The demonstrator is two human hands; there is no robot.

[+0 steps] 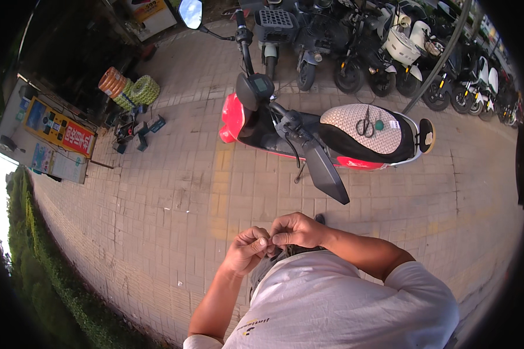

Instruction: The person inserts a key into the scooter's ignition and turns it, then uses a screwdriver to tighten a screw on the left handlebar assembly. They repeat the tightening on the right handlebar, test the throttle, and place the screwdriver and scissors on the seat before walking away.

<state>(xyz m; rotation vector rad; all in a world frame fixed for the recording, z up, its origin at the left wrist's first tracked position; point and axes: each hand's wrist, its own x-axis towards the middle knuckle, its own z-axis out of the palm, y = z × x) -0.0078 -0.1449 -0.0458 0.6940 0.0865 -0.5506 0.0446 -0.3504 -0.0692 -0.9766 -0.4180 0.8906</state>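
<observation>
My left hand (247,250) and my right hand (298,230) meet in front of my waist, thumbs and fingertips pinched close together. Whatever lies between the fingertips is too small to make out. Beyond them stands a red and black scooter (353,161), its front end toward the left. On its patterned, light seat cover (343,116) lie dark-handled scissors (364,125). A small green ball (379,125), perhaps of thread, rests just right of the scissors, beside a small white label or packet (394,124). Neither hand touches the scooter.
Brick paving (151,232) spreads around me. A mirror (327,171) juts from the scooter toward me. Parked scooters (349,72) line the far side. At left are stacked orange and yellow-green coils (122,90), dark tools or boxes (137,134), a sign-covered stand (58,136) and a hedge (46,273).
</observation>
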